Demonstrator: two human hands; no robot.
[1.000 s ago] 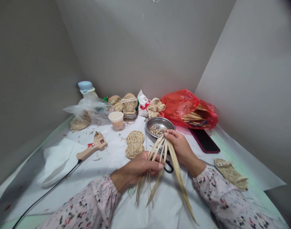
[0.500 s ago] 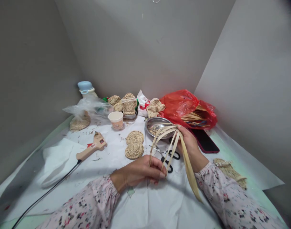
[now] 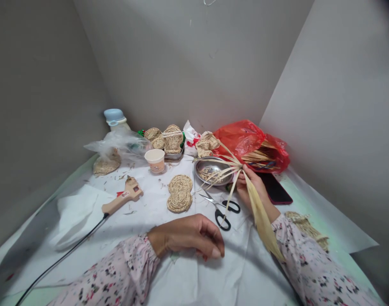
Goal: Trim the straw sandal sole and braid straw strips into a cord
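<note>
My right hand (image 3: 253, 191) pinches a bundle of pale straw strips (image 3: 261, 212) at its gathered knot. Thin strips fan out to the left from it, over the metal bowl (image 3: 199, 168), and a wide leaf-like strip hangs down past my wrist. My left hand (image 3: 192, 238) rests low over the white cloth, fingers curled in and thumb near the index fingertip, with nothing visible in them. Black-handled scissors (image 3: 218, 211) lie partly open between the hands, a strip end crossing one handle. A coiled straw piece shaped like a figure eight (image 3: 180, 193) lies flat beyond my left hand.
A glue gun (image 3: 126, 197) with its cord lies left. Behind stand a paper cup (image 3: 155, 161), a blue-lidded bottle (image 3: 114, 115), woven straw pieces (image 3: 173, 139) and a red plastic bag (image 3: 239, 138) of straw. A phone (image 3: 275, 189) and another woven piece (image 3: 309, 229) lie right.
My left hand has let go of the strips and dropped slightly. The strips have sprung up and spread out. My right hand has moved a little to the right with the bundle.
</note>
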